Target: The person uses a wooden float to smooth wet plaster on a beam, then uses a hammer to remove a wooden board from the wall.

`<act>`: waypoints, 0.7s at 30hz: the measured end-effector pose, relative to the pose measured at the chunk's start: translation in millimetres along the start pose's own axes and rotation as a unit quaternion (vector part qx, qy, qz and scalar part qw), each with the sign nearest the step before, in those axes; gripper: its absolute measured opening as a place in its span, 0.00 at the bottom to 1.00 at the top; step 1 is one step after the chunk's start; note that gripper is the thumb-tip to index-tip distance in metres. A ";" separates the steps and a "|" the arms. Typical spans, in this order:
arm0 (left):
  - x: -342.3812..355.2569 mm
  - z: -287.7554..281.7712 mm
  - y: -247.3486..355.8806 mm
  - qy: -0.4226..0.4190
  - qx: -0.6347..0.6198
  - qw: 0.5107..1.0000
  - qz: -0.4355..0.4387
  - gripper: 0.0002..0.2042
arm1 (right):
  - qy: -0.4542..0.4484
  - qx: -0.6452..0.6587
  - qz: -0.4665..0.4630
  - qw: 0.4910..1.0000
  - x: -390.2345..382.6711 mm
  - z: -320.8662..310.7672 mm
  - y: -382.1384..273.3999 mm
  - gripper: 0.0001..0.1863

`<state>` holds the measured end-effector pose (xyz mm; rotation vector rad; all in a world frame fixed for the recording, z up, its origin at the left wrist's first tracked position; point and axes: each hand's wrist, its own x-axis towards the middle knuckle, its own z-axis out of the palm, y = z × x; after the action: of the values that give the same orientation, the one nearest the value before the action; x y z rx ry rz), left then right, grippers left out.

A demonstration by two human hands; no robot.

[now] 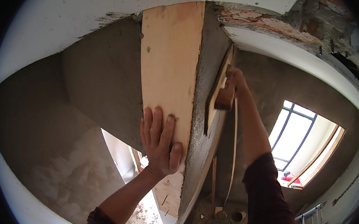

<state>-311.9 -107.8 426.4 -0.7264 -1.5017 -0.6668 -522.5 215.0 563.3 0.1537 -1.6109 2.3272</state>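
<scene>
My left hand (160,142) presses flat, fingers spread, on a pale wooden board (168,61) that stands upright along the edge of a plastered wall corner. Two nails stick out of the board's lower part. To the right, my right hand (235,79) grips the handle of a plastering float (216,96). The float's long, thin face lies against the grey plaster (209,62) on the side just right of the board. A brown block shows on the float's back, below my fingers; motion smears it slightly.
Overhead is a white ceiling edge (259,36) with broken brickwork (273,25). Far below on the floor stand several round containers (222,221) and a leaning wooden strip (214,179). A barred window (296,132) opens at right, with a ladder (311,221) lower right.
</scene>
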 end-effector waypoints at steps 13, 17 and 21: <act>-2.9 -10.4 -10.7 -0.011 0.032 0.999 0.014 0.28 | 0.015 -0.018 -0.027 0.999 -36.6 29.2 30.1 0.15; 2.9 -17.9 -5.7 -0.022 0.044 0.998 0.034 0.27 | 0.044 -0.062 -0.064 0.995 -72.3 33.2 29.5 0.17; -2.0 -5.7 -0.2 -0.027 0.033 0.999 0.025 0.27 | 0.018 -0.019 -0.080 0.996 -47.3 19.4 11.1 0.19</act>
<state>-308.4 -112.4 424.8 -0.7339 -1.5422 -0.5614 -482.8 184.5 548.2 0.2227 -1.5645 2.1653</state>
